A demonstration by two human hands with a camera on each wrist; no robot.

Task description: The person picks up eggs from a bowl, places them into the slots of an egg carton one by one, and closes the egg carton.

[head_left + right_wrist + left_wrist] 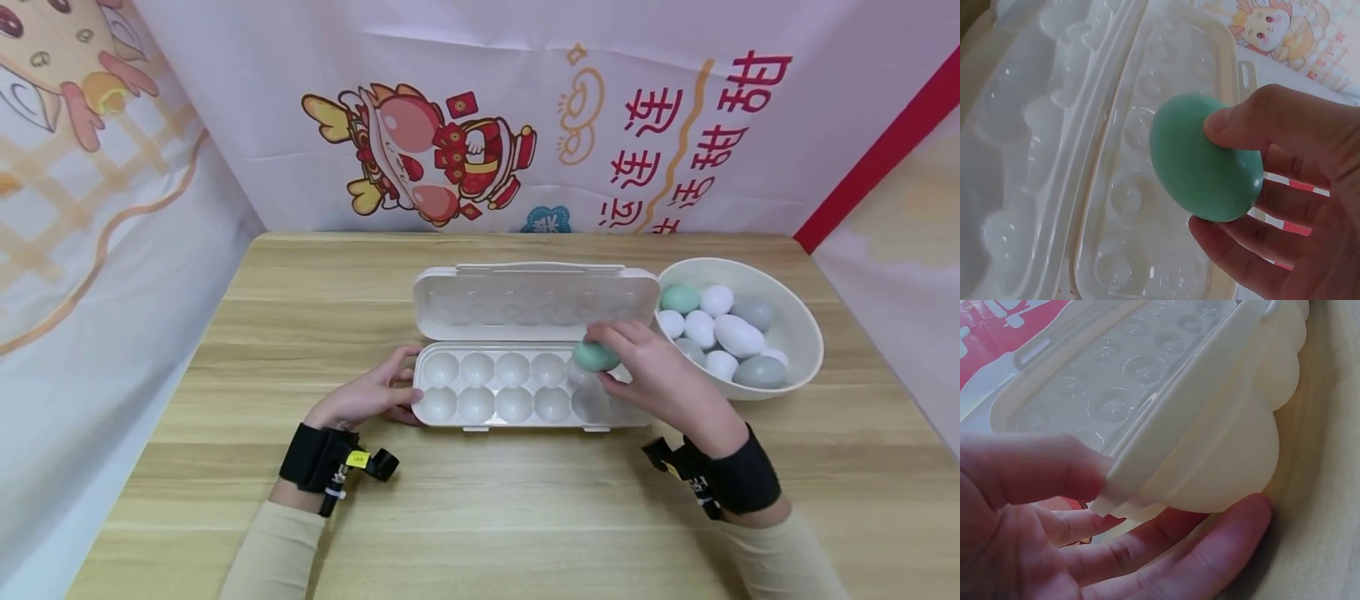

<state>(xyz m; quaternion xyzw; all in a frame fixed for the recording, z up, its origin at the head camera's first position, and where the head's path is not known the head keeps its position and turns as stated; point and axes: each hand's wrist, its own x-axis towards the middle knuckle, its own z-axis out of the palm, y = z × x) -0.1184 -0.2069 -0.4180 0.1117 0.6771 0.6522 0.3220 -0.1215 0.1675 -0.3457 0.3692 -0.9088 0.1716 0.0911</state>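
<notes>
A white plastic egg box lies on the table with its lid raised on the far side. Its base has two rows of round wells, bare where they show. At the box's left end, my left hand grips it, thumb on the rim and fingertips underneath. My right hand pinches a green egg between thumb and fingers, over the right part of the wells. In the right wrist view the green egg is held clear of the plastic. The right hand hides the rightmost wells.
A cream bowl stands at the right, close to the box's lid. It holds several white and grey eggs and a green egg. Wooden tabletop extends around the box. Printed cloth hangs behind the table and at its sides.
</notes>
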